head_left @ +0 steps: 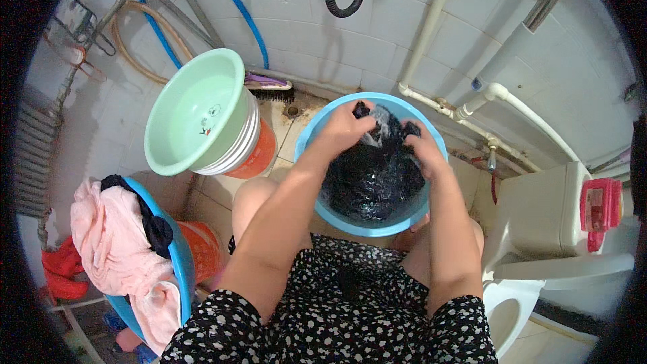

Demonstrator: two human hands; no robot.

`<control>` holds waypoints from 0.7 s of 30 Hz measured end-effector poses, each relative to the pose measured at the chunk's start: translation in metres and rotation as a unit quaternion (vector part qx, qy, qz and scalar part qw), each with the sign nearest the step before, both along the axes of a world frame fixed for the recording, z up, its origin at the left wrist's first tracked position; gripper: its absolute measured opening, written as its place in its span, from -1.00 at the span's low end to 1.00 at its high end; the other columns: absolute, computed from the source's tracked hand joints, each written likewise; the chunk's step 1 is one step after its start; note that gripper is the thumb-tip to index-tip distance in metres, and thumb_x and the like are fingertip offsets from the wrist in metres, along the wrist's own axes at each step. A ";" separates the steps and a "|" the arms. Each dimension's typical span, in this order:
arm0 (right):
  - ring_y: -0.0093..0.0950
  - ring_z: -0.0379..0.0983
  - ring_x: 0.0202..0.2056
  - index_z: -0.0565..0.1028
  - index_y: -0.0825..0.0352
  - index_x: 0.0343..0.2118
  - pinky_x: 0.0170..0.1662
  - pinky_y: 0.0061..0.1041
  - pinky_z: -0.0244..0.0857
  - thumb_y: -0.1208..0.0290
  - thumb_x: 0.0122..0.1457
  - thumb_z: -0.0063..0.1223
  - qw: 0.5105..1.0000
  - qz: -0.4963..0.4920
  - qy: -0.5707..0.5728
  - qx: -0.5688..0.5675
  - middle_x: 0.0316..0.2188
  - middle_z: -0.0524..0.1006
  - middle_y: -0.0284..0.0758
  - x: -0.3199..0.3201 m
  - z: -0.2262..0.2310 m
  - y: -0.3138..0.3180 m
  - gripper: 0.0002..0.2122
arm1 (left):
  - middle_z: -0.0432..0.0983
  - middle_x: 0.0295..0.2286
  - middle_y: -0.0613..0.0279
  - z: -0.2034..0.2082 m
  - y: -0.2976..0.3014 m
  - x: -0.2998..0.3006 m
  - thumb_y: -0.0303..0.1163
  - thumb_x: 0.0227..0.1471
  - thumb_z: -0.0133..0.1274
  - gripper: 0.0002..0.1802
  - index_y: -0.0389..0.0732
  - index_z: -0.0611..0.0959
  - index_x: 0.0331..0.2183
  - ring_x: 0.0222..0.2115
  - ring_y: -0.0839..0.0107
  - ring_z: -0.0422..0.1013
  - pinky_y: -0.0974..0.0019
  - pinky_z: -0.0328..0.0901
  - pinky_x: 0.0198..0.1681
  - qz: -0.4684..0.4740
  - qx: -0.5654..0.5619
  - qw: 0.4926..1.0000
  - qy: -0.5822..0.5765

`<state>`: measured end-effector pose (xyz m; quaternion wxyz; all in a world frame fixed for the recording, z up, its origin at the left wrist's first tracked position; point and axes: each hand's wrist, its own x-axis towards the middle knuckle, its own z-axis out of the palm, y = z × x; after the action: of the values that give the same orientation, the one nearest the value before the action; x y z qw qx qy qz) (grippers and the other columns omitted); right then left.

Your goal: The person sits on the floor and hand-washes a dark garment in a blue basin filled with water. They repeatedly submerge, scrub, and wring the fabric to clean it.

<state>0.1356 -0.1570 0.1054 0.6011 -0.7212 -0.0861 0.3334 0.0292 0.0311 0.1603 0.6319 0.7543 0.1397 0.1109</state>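
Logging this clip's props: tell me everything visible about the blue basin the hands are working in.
The blue basin is round, plastic-looking, light blue, and stands upright on the tiled floor in front of the person's knees. It holds dark water and a dark garment. The left hand and right hand grip that garment at the far rim.

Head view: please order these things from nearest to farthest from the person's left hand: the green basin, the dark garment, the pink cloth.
1. Dark garment: gripped by the left hand, in the blue basin.
2. Green basin: to the left, tilted on an orange bucket.
3. Pink cloth: far lower left, draped over another blue basin.
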 end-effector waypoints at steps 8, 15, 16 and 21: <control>-0.50 0.38 -0.30 0.48 0.34 -0.24 -0.13 -0.50 0.25 0.31 -0.17 0.29 0.947 0.213 -0.203 -0.130 -0.36 0.49 -0.35 -0.030 0.085 0.003 -0.61 | 0.46 -0.39 0.28 0.017 -0.007 -0.014 -0.43 -0.17 0.07 -0.66 -0.24 0.51 -0.24 -0.35 0.51 0.34 0.43 0.25 -0.23 -0.138 0.101 0.984 -0.053; -0.10 0.44 -0.31 0.43 0.37 -0.33 -0.19 -0.23 0.30 0.32 -0.11 0.10 0.875 -0.005 -0.343 -0.342 -0.36 0.49 -0.08 -0.017 0.011 -0.017 -0.71 | 0.36 -0.14 -0.15 -0.050 0.030 -0.007 -0.19 -0.27 0.25 -0.25 -0.30 0.34 -0.05 -0.09 0.01 0.30 0.11 0.21 -0.01 -0.033 0.335 0.941 0.043; -0.10 0.43 -0.29 0.40 0.35 -0.25 -0.16 -0.23 0.30 0.34 -0.09 0.07 0.873 0.008 -0.348 -0.341 -0.33 0.48 -0.08 -0.017 -0.011 -0.015 -0.68 | 0.32 -0.07 -0.11 -0.058 0.030 -0.003 -0.21 -0.25 0.25 -0.28 -0.27 0.37 -0.04 -0.03 0.03 0.25 0.18 0.14 0.07 -0.107 0.329 0.924 0.165; -0.14 -0.27 0.27 -0.29 -0.04 0.25 0.15 0.11 -0.13 0.32 0.07 -0.07 0.734 0.343 -0.284 -0.513 0.29 -0.28 -0.24 -0.049 -0.035 0.011 -0.23 | -0.14 0.19 0.12 -0.110 -0.018 -0.021 -0.40 -0.06 0.01 -0.35 0.06 0.24 0.11 0.19 -0.10 -0.21 -0.04 0.00 0.16 -0.109 0.449 0.812 0.356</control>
<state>0.0864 -0.1462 0.0702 -0.0681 -0.9028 -0.3100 0.2902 0.0084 0.0127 0.0498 0.1367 0.9510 0.2068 -0.1850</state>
